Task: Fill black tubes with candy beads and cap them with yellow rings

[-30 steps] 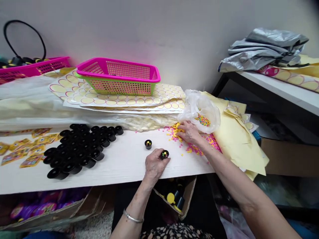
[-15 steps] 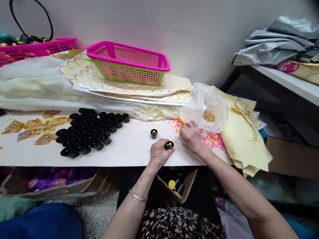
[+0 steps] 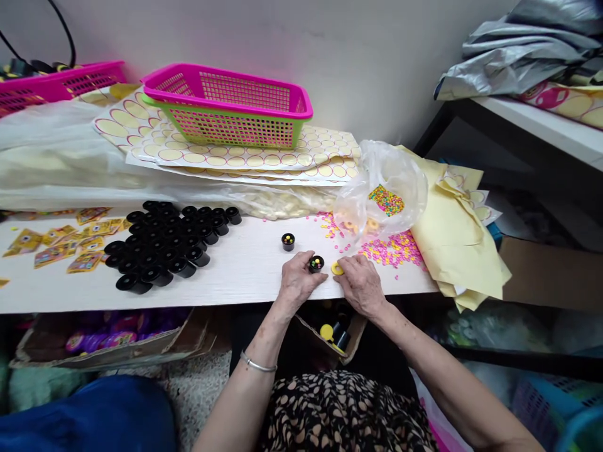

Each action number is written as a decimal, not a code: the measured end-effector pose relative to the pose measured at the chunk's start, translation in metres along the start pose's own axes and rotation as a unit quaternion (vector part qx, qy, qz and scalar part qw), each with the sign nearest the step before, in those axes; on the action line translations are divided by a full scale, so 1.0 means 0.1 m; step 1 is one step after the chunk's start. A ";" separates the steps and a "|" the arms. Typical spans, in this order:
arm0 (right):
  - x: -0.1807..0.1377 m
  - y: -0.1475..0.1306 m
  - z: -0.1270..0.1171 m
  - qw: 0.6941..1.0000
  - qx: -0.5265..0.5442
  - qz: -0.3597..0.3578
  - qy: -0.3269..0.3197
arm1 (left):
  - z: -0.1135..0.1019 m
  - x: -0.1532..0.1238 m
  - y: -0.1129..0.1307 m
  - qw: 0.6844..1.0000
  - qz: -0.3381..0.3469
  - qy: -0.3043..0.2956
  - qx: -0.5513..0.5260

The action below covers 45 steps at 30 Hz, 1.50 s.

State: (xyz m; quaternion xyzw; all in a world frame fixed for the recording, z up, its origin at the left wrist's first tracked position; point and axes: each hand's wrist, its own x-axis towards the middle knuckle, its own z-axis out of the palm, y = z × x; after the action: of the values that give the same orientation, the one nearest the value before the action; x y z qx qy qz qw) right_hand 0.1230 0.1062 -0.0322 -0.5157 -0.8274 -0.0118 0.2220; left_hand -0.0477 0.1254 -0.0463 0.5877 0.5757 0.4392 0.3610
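My left hand (image 3: 298, 276) is closed around a small black cup (image 3: 316, 264) standing near the table's front edge, with green, pink and yellow bits inside. Close beside it, my right hand (image 3: 362, 284) pinches a yellow ring (image 3: 336, 269) between thumb and fingers. Behind the left hand stands a second black cup (image 3: 288, 242), also holding coloured bits. Small pink and yellow beads (image 3: 393, 250) lie scattered beyond the right hand. A clear plastic bag (image 3: 414, 191) behind them contains multicoloured beads (image 3: 386, 199) and a few ring shapes.
Many black cups (image 3: 164, 251) stand grouped at the left, beside yellow printed packets (image 3: 56, 248). A pink and green basket (image 3: 226, 110) sits on sticker sheets (image 3: 235, 160) at the back. Yellow paper (image 3: 456, 242) covers the right end. An open carton (image 3: 325, 333) lies below the table edge.
My right hand has come from beside the plastic bag toward the left hand, and a yellow ring now shows in its fingers. The left hand still holds the cup. The view has shifted slightly.
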 end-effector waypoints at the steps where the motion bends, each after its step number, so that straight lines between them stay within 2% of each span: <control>1: 0.01 0.00 0.00 1.000 0.003 0.003 -0.009 | 0.00 0.00 0.00 1.000 0.004 -0.004 0.006; 3: 0.04 0.00 0.00 0.999 0.033 0.006 -0.002 | 0.00 -0.01 0.01 1.000 0.017 -0.009 0.016; 7: 0.14 -0.06 -0.03 0.987 0.143 0.007 0.074 | 0.01 -0.04 0.02 0.999 0.037 -0.007 0.013; 9: 0.20 -0.09 -0.06 0.980 0.177 -0.001 0.092 | 0.02 -0.04 0.03 0.999 0.041 -0.008 0.012; 13: 0.29 -0.04 -0.03 0.980 0.181 -0.010 0.077 | 0.03 -0.04 0.01 0.998 0.050 -0.011 0.027; 17: 0.19 0.11 0.12 0.982 0.176 -0.036 0.053 | 0.04 -0.03 -0.03 0.996 0.071 -0.014 0.044; 20: 0.03 0.22 0.17 0.971 0.209 -0.014 0.117 | 0.03 -0.03 -0.05 0.995 0.085 -0.015 0.050; 22: -0.06 0.29 0.14 0.959 0.223 0.018 0.174 | 0.03 -0.03 -0.05 0.995 0.083 -0.010 0.049; 24: -0.13 0.34 0.08 0.953 0.222 0.040 0.204 | 0.02 -0.03 -0.06 0.996 0.079 -0.009 0.041; 27: -0.18 0.37 -0.02 0.968 0.189 0.040 0.160 | 0.02 -0.01 -0.06 0.996 0.080 -0.017 0.036; 32: -0.18 0.23 -0.15 0.995 0.087 0.018 -0.042 | 0.01 -0.01 -0.06 0.997 0.068 -0.010 0.023; 34: -0.16 0.17 -0.17 0.994 0.062 0.026 -0.088 | 0.01 -0.02 -0.05 0.998 0.065 -0.012 0.015; 36: -0.14 0.13 -0.18 0.993 0.090 0.040 -0.072 | 0.00 -0.02 -0.05 0.997 0.070 -0.024 0.011; 40: 0.01 0.03 -0.18 0.973 0.224 0.032 0.039 | 0.02 -0.03 -0.05 0.997 0.070 -0.033 0.004; 42: 0.12 -0.06 -0.17 0.966 0.255 -0.001 0.040 | 0.01 -0.02 -0.04 0.997 0.066 -0.040 0.001; 45: 0.26 -0.19 -0.14 0.972 0.235 -0.024 0.008 | -0.07 -0.01 0.00 0.996 0.059 -0.065 0.000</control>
State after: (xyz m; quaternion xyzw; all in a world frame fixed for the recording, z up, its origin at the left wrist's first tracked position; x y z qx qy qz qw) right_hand 0.1019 0.1162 -0.0061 -0.4289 -0.8172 0.1739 0.3434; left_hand -0.0538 0.1236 -0.0441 0.6478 0.5154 0.4210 0.3708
